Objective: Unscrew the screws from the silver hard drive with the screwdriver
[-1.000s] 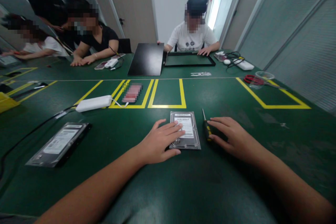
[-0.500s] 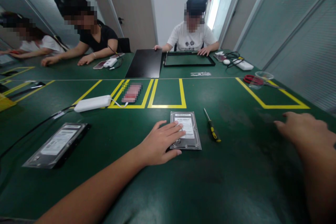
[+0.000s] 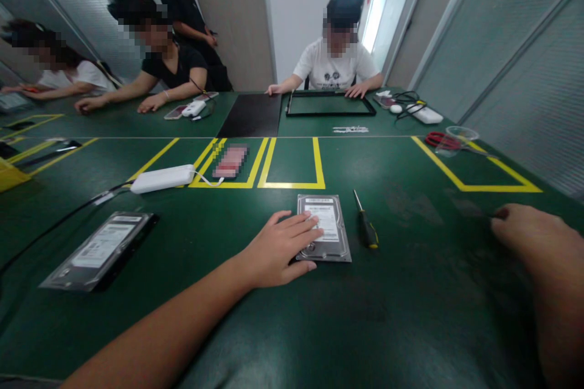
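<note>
My left hand [image 3: 283, 248] lies flat with spread fingers on a hard drive [image 3: 335, 234], covering the left part of its white label. Just right of that drive is a screwdriver [image 3: 365, 222] with a black and yellow handle, its metal shaft pointing away from me. My right hand [image 3: 531, 237] is farther right, low over the table, with its fingers curled together. A thin dark bit shows at its fingertips, too small and blurred to name. A second hard drive [image 3: 104, 249] sits on the left side of the table.
A white power strip [image 3: 162, 179] and cable lie beyond the left drive, beside a phone [image 3: 230, 161]. Yellow tape [image 3: 292, 185] marks the green table. Red cable [image 3: 442, 140] lies far right. Across sits a co-worker [image 3: 337, 64] with a black frame [image 3: 331, 114] and dark panel [image 3: 250, 115].
My right hand has gone from outstretched fingers to a closed grip, shifting slightly right. The screwdriver has rolled slightly. The co-worker's panel has tipped flatter. A standing person has moved right. My left hand stays put.
</note>
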`<action>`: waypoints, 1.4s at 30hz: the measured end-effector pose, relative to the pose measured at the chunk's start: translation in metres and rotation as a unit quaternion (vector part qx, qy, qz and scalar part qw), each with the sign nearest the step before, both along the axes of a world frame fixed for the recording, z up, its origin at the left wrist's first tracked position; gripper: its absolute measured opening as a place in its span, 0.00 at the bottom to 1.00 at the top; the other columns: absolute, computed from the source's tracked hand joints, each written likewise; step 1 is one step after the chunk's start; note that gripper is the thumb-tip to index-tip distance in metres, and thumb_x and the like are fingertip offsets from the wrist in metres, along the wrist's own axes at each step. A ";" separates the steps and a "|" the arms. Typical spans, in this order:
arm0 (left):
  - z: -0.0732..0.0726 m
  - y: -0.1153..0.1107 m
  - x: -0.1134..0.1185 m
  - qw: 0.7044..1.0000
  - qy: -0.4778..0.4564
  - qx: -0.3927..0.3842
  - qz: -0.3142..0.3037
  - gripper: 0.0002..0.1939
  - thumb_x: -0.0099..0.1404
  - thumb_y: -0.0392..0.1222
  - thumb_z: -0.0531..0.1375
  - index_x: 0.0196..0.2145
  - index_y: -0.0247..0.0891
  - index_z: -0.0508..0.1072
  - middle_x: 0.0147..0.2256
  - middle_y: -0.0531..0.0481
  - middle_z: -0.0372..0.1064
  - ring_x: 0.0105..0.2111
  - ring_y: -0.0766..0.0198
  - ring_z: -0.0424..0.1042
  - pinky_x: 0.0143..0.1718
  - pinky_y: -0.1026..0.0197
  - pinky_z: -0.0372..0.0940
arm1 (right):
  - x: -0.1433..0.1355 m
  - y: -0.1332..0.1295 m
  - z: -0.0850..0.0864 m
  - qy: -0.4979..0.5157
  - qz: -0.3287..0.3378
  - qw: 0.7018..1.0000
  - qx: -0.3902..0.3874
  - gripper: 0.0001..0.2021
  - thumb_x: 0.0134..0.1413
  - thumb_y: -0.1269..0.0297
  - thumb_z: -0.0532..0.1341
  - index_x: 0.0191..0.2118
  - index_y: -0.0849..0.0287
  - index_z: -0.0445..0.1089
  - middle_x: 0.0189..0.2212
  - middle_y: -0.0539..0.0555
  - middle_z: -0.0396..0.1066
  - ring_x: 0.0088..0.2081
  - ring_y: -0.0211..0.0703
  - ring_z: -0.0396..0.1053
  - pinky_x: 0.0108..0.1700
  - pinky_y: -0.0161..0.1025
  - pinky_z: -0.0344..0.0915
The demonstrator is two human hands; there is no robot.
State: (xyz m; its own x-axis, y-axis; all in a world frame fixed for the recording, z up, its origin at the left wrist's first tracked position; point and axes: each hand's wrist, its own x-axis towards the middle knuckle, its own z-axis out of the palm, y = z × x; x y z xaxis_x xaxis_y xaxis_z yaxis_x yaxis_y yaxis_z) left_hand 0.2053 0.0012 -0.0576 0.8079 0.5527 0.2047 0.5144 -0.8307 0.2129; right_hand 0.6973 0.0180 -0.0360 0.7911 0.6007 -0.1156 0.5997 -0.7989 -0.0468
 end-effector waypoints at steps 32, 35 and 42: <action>0.002 -0.001 0.001 1.000 0.014 0.003 0.004 0.30 0.69 0.53 0.59 0.65 0.43 0.62 0.67 0.42 0.58 0.67 0.49 0.56 0.65 0.39 0.50 | -0.014 0.000 0.006 0.003 0.001 0.999 -0.036 0.19 0.51 0.61 0.58 0.49 0.55 0.74 0.57 0.73 0.67 0.58 0.75 0.66 0.50 0.65 0.66; 0.001 -0.001 0.000 1.000 0.012 0.005 0.003 0.30 0.70 0.53 0.59 0.65 0.43 0.61 0.67 0.43 0.57 0.68 0.49 0.56 0.65 0.39 0.49 | -0.018 -0.001 0.009 0.002 0.002 0.999 -0.037 0.18 0.52 0.61 0.58 0.48 0.55 0.73 0.58 0.72 0.67 0.58 0.75 0.66 0.51 0.66 0.66; 0.000 -0.001 0.000 1.000 0.002 0.009 0.002 0.30 0.69 0.52 0.60 0.65 0.43 0.62 0.67 0.43 0.58 0.67 0.49 0.57 0.65 0.39 0.50 | -0.015 0.000 0.006 0.008 -0.005 0.999 -0.041 0.18 0.52 0.62 0.57 0.49 0.56 0.73 0.58 0.73 0.66 0.59 0.76 0.66 0.51 0.66 0.66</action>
